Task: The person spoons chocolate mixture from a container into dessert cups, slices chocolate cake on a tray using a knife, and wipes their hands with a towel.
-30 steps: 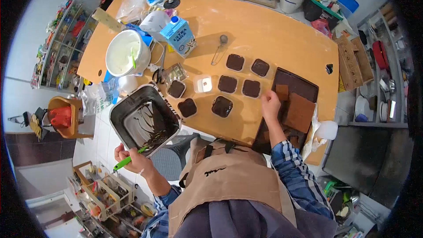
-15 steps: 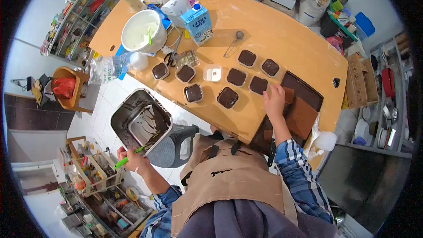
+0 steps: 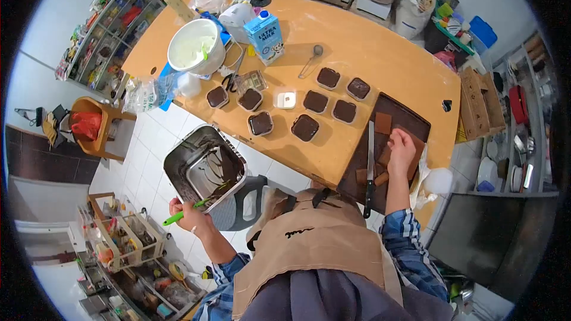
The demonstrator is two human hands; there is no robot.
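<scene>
My left hand (image 3: pixel 195 216) is closed around a green-handled spatula (image 3: pixel 174 219) at the near corner of a square metal pan (image 3: pixel 176 172), smeared inside with dark chocolate. My right hand (image 3: pixel 402 145) hovers over or touches the brown cake slab (image 3: pixel 416 144) on the dark tray (image 3: pixel 422 120); its fingers are bent, and whether they hold anything is unclear. Beside it on the tray lie a long knife (image 3: pixel 370 160) with a black handle and a small cake square (image 3: pixel 383 123). Several small tubs with dark tops, such as this one (image 3: pixel 305 127), stand left of the tray.
At the table's back left are a white bowl (image 3: pixel 196 47) with a pale mixture, a blue milk carton (image 3: pixel 266 38) and a hand mixer (image 3: pixel 236 16). A small strainer (image 3: pixel 317 51) lies behind the tubs. A grey stool (image 3: pixel 244 208) stands under the pan.
My right hand has moved right, from beside the tubs to over the cake slab, and the knife has come into full view. My left hand still holds the spatula.
</scene>
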